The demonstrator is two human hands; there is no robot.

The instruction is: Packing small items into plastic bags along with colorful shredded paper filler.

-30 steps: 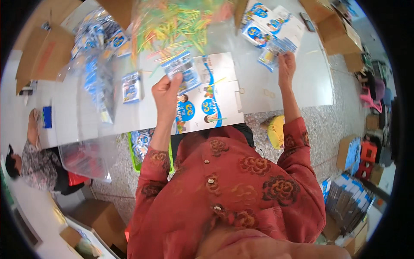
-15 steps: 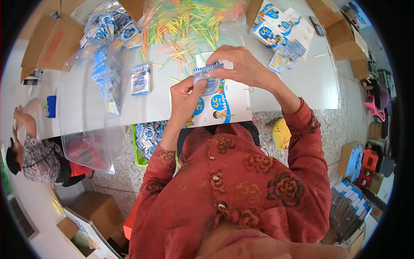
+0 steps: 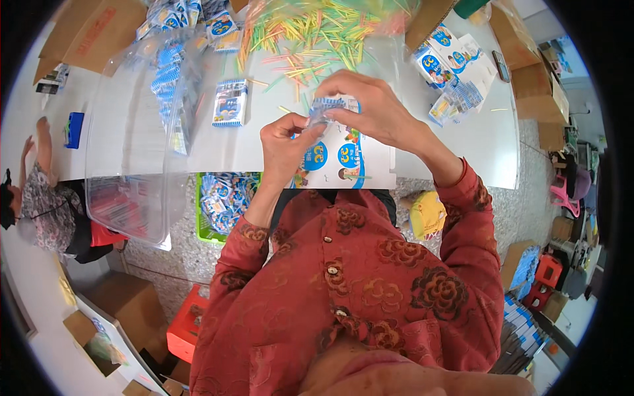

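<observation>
My left hand [image 3: 282,144] and my right hand [image 3: 373,109] are both closed on a small clear plastic packet [image 3: 325,105] with a blue-and-white striped edge. The packet is crumpled and tilted between my fingertips, and its contents are hidden. Below it lies a flat white printed card [image 3: 343,173] with blue round prints, near the table's front edge. Left of my hands, a filled flat packet [image 3: 230,103] with striped ends rests on the table. Beyond my hands spreads a heap of thin coloured plastic sticks [image 3: 310,33] in yellow, green and pink.
A clear plastic tub [image 3: 129,221] with packets beside it overhangs the table's left side. Under the edge stands a green crate [image 3: 200,221] full of packets. Printed cards [image 3: 441,58] and a phone [image 3: 501,66] lie right. Another person [image 3: 49,218] works at far left.
The packet has folded and tilted between my fingers, so its flat front no longer shows. The whole view has shifted slightly, with the far table items moving right.
</observation>
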